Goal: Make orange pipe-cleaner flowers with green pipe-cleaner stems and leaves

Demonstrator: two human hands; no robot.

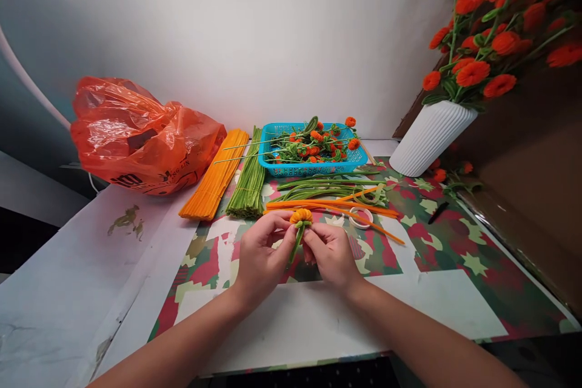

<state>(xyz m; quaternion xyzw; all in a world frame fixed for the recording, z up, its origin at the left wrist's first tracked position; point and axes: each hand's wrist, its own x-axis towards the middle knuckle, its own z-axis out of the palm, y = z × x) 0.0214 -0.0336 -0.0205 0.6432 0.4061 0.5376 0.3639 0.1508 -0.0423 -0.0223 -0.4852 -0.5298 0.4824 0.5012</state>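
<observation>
Between my two hands, above the front of the table, is a small orange pipe-cleaner flower (pixel 301 216) with a green stem (pixel 297 239) hanging from it. My left hand (pixel 264 248) pinches the flower's left side with thumb and forefinger. My right hand (pixel 334 251) is closed at its right side, fingertips on the green part just beneath the head. Just behind the hands lie loose orange pipe cleaners (pixel 309 205), green pipe cleaners (pixel 318 188) and a white tape roll (pixel 361 218).
A blue basket (pixel 313 168) of green stems and orange flowers stands at the back. Left of it are a green bundle (pixel 248 185), an orange bundle (pixel 218 173) and an orange plastic bag (pixel 145 139). A white vase (pixel 431 136) with orange flowers (pixel 473 73) stands right.
</observation>
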